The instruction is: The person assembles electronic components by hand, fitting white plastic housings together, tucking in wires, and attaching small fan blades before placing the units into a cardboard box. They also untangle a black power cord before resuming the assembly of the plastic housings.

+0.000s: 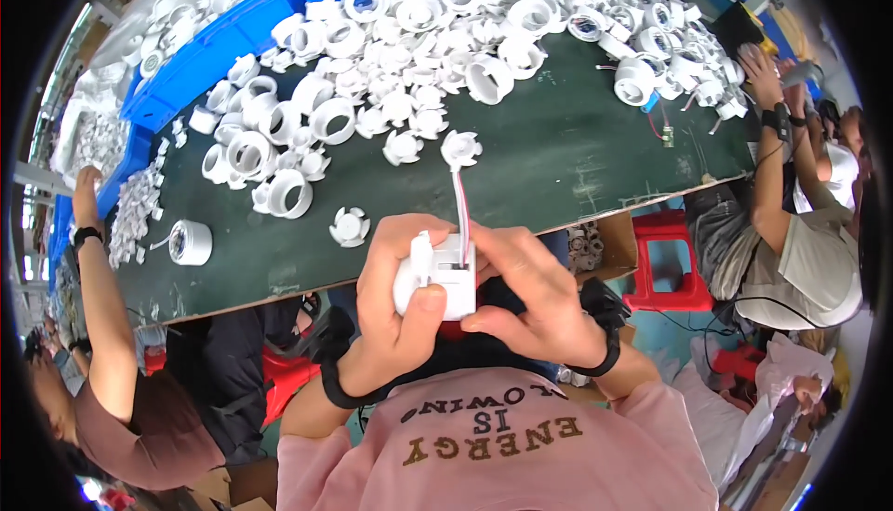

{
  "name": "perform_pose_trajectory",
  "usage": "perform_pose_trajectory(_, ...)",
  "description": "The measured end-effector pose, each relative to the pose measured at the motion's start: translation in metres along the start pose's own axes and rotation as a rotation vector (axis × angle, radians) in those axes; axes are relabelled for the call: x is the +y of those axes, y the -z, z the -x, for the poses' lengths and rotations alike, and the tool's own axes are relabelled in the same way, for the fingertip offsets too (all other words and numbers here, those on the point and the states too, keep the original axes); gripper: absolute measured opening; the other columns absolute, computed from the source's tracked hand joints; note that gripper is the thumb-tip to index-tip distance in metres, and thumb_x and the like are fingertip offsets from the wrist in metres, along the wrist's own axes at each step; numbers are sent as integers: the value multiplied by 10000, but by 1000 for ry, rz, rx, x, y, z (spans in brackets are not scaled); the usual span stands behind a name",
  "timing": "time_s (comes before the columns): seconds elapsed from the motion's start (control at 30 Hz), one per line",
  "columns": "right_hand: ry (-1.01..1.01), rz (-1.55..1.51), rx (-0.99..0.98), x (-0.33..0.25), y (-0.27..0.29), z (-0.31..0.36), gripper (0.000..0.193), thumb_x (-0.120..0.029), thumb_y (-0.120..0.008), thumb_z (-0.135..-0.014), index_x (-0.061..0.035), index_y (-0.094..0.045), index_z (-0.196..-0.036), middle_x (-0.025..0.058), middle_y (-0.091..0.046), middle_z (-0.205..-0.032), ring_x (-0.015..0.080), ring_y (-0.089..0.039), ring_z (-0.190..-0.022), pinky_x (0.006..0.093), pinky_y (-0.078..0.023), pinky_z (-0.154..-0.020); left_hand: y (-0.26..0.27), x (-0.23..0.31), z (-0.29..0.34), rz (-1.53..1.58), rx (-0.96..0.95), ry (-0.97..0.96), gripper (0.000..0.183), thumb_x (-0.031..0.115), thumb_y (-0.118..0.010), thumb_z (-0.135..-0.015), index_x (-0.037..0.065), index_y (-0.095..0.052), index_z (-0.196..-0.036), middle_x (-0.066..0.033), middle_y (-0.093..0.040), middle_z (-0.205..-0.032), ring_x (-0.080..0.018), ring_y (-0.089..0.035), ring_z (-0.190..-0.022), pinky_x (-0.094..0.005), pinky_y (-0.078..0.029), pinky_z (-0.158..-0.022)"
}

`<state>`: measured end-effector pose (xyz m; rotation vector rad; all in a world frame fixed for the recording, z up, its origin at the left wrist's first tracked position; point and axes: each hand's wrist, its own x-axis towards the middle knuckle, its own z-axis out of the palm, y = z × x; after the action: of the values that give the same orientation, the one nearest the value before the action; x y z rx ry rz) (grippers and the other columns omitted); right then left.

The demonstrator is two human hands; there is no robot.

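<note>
Close in front of my chest, at the table's near edge, my left hand [395, 292] grips a white plastic housing [454, 299], thumb across its near face. A thin white-and-red cable [461, 209] rises out of a slot in the housing and reaches toward a finned white plastic part [460, 149] on the table. At the housing's right side, my right hand [535, 297] has its thumb at the lower corner and its forefinger beside the cable. The other fingertips of both hands are hidden behind the housing.
Heaped white rings and finned parts [400, 46] cover the far side of the green table [521, 162]. Blue bins [219, 46] line the back left. A single white ring-shaped part [190, 242] lies left. Co-workers' arms [112, 306] reach in at both sides; a red stool [665, 265] stands right.
</note>
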<state>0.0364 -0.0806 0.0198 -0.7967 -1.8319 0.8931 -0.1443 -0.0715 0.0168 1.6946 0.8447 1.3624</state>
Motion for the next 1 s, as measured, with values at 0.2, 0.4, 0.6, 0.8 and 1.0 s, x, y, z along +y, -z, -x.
perform_pose_trajectory(0.2, 0, 194, 147, 7, -6, -5, 648, -96, -784, -725, 48, -484, -1281, 166, -548, -1050, 237, -608, -809, 311, -520, -670, 5, 1, 2, -166, 8, 260, 580, 170, -645, -823, -24, -358, -1288, -150, -432, -1209, -229, -487, -1036, -361, -384, -936)
perform_pose_trajectory(0.4, 69, 228, 20, 8, 5, -16, 658, -156, -803, -704, 20, -507, -1265, 172, -550, -1102, 297, -594, -889, 350, -517, -719, 11, 4, -3, 197, 180, 597, 635, -40, -693, -739, -9, -410, -1308, -80, -552, -1120, -137, -556, -974, -267, -464, -849)
perform_pose_trajectory(0.6, -258, 846, 440, 67, 147, -48, 339, -207, -661, -859, 8, -585, -1111, 137, -661, -751, 256, -648, -644, 349, -513, -604, 176, 12, 30, -437, 496, 539, 321, 212, -608, -870, -2, -574, -1106, -24, -602, -937, -87, -555, -828, -243, -444, -730)
perform_pose_trajectory(0.8, -497, 1555, 280, 127, 209, -78, 549, -559, -575, -843, -22, -570, -955, 203, -629, -625, 381, -644, -621, 450, -500, -560, 232, -21, 12, -463, 238, 789, 243, 278, -650, -869, 39, -640, -910, 41, -570, -793, -46, -475, -715, -218, -362, -608)
perform_pose_trajectory(1.0, -505, 1382, 152, 116, 192, -103, 564, -523, -662, -745, 0, -575, -936, 203, -658, -711, 376, -660, -689, 457, -521, -626, 290, -24, 22, -817, 372, 745, 370, 296, -712, -840, -21, -633, -1013, -26, -633, -870, -91, -532, -716, -253, -447, -645)
